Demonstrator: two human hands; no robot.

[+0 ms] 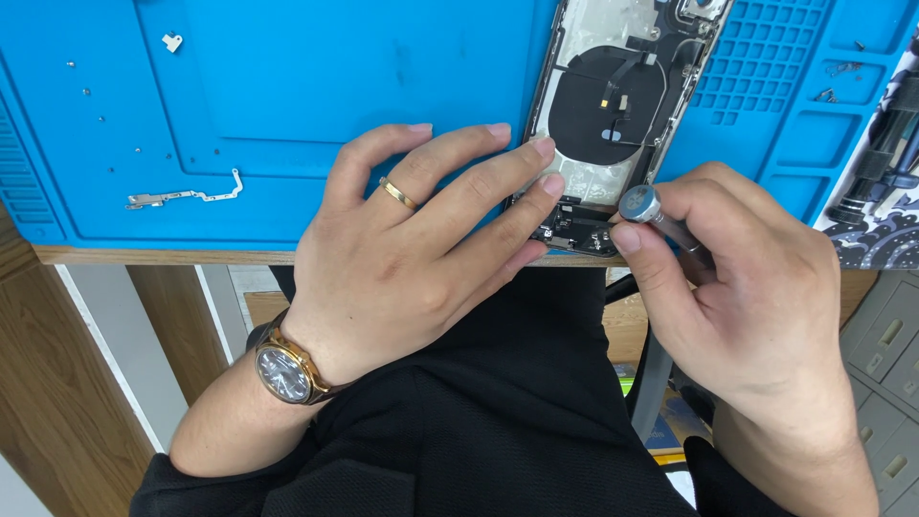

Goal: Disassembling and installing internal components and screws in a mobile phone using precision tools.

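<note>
phone (613, 115) on mat (287, 96), right of centre | bracket (182, 196) left on mat | screwdriver (651, 213) at phone's near end

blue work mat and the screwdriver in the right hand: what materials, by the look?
Blue work mat: probably silicone or soft rubber; matte, with moulded ridges and small tray cells. Screwdriver in the right hand: looks like metal; silver-grey satin sheen and a machined round end cap.

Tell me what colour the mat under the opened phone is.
Bright blue work mat, shown clearly in the head view; the opened phone lies on it.
</note>
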